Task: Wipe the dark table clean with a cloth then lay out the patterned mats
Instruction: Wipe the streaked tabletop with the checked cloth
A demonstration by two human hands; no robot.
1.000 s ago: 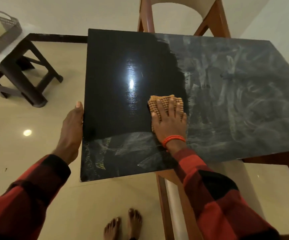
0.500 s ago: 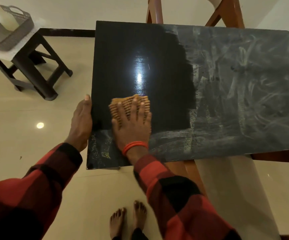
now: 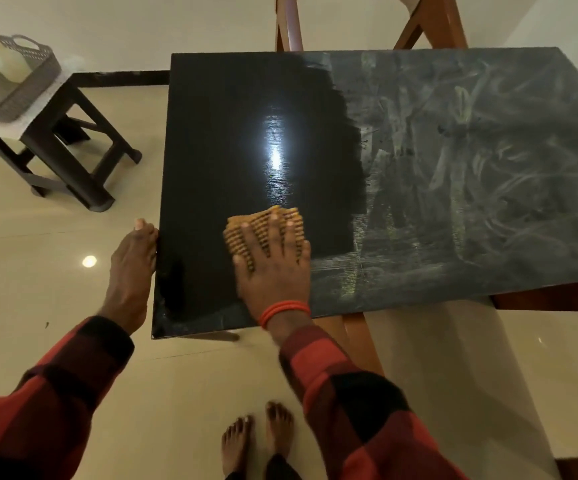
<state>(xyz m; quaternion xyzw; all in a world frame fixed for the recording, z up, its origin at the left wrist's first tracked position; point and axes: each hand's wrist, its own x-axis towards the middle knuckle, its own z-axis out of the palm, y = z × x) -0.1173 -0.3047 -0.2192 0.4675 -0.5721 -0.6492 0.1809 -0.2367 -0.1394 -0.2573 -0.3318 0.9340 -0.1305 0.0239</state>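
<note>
The dark table fills the middle of the view. Its left part is glossy black; its right part is covered in grey-white smears. An orange waffle-weave cloth lies near the front left of the tabletop. My right hand presses flat on the cloth with straight, spread fingers. My left hand rests against the table's left edge, fingers straight along the side. No patterned mats are in view.
A dark stool stands at the left and carries a grey basket with a pale bottle in it. A wooden chair frame rises behind the table. My bare feet stand on the glossy beige floor.
My right hand slid the cloth left from the table's middle, then slightly back right along the front. More of the front left now looks glossy black. My left hand stayed on the edge.
</note>
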